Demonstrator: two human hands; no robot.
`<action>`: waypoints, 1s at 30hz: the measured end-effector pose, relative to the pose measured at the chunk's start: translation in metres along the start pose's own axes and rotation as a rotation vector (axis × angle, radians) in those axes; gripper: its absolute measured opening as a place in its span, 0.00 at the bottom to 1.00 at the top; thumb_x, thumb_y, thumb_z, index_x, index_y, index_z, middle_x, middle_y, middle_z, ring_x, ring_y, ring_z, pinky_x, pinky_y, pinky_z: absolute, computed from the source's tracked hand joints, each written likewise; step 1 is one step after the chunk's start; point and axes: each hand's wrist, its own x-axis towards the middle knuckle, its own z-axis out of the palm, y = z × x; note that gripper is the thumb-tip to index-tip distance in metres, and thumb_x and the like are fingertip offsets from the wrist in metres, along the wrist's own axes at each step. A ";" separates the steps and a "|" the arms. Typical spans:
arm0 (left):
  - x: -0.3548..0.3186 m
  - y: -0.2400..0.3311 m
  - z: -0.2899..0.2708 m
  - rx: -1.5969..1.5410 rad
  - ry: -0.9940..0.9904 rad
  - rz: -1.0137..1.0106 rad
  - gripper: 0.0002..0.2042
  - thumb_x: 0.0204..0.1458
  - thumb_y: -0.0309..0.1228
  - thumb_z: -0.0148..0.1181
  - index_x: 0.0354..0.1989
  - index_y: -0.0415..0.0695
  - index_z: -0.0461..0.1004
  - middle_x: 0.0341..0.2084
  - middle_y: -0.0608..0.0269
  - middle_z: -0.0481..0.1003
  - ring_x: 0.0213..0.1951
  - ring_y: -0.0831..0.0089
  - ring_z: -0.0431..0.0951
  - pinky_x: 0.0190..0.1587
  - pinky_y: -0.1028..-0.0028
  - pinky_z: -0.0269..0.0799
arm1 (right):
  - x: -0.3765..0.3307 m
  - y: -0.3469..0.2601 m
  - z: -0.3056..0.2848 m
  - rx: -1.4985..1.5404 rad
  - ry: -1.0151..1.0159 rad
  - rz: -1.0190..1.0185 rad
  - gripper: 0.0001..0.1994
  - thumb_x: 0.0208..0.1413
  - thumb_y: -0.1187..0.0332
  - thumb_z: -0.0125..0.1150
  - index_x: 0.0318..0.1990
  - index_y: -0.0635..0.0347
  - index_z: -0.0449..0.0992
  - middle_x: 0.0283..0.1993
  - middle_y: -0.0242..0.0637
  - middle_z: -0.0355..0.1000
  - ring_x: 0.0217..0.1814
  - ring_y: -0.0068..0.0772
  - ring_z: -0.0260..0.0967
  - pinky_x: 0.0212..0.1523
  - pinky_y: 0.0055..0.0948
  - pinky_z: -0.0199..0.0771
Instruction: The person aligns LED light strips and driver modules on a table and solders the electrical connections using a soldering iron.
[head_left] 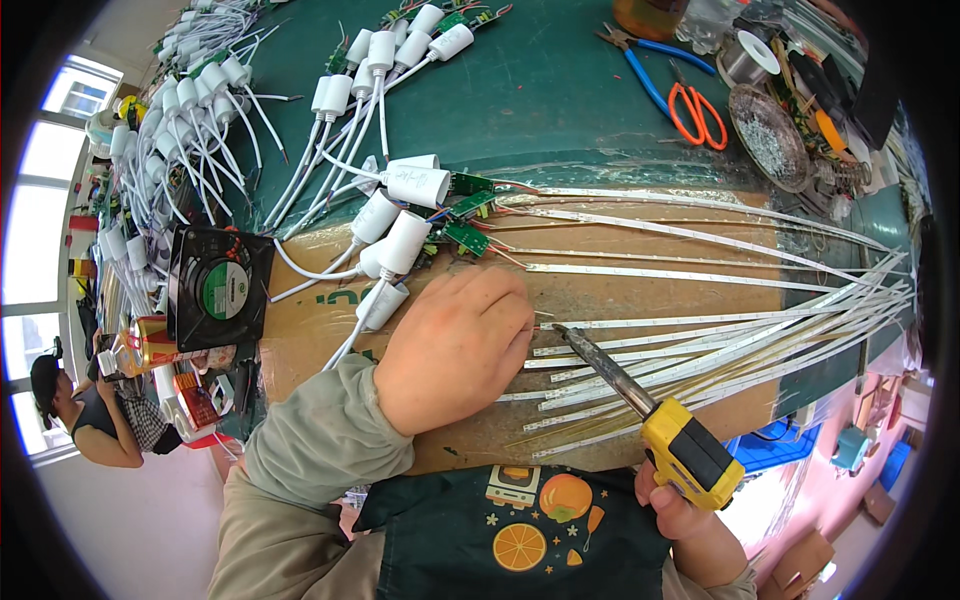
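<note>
The left hand [455,345] rests knuckles-up on the cardboard [640,290], fingers curled onto the strip [640,322] ends, while the right hand [680,510] grips the yellow soldering iron [655,420], its tip just beside the left fingers.

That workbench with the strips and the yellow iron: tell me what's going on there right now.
A person is soldering. The right hand holds a yellow soldering iron, tip pointed at the end of an LED strip. The left hand presses down on the cardboard sheet beside that end. More strips fan out to the right; small green circuit boards with white plastic caps lie above.
</note>
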 end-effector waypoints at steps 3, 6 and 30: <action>0.001 0.000 -0.001 -0.012 -0.009 -0.005 0.05 0.45 0.24 0.64 0.30 0.43 0.74 0.37 0.60 0.74 0.40 0.59 0.75 0.42 0.63 0.69 | -0.003 0.010 -0.005 -0.005 -0.046 -0.023 0.22 0.53 0.59 0.70 0.45 0.67 0.70 0.24 0.33 0.69 0.21 0.26 0.65 0.22 0.25 0.64; 0.001 0.000 -0.001 -0.025 -0.007 -0.004 0.05 0.45 0.24 0.64 0.30 0.43 0.74 0.37 0.60 0.73 0.39 0.58 0.75 0.42 0.63 0.69 | -0.009 0.023 -0.012 -0.092 -0.089 -0.074 0.33 0.52 0.56 0.72 0.57 0.72 0.66 0.23 0.34 0.67 0.20 0.24 0.61 0.22 0.24 0.63; 0.002 0.000 -0.001 -0.055 -0.020 0.000 0.05 0.45 0.23 0.64 0.30 0.41 0.74 0.37 0.58 0.73 0.39 0.57 0.74 0.42 0.63 0.71 | -0.001 0.010 -0.004 -0.007 -0.015 -0.095 0.14 0.55 0.60 0.67 0.32 0.62 0.76 0.22 0.31 0.70 0.21 0.30 0.66 0.23 0.26 0.63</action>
